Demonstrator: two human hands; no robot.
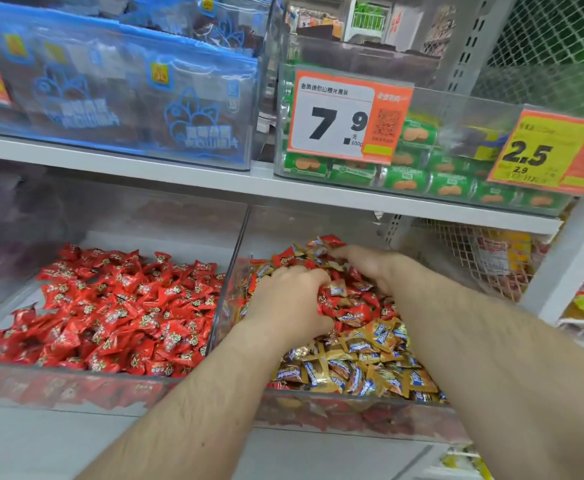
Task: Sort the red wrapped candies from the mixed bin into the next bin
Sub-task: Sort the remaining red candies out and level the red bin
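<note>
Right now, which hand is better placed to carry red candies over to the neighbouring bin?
Left. The left hand grips red candies near the divider beside the red bin; the right hand reaches farther away.

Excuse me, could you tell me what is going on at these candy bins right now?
A person has both hands in the clear plastic mixed bin of red and gold wrapped candies. The left hand curls round a bunch of red wrapped candies; the right hand digs into the pile further back. The neighbouring clear bin on the left holds only red ones.
</note>
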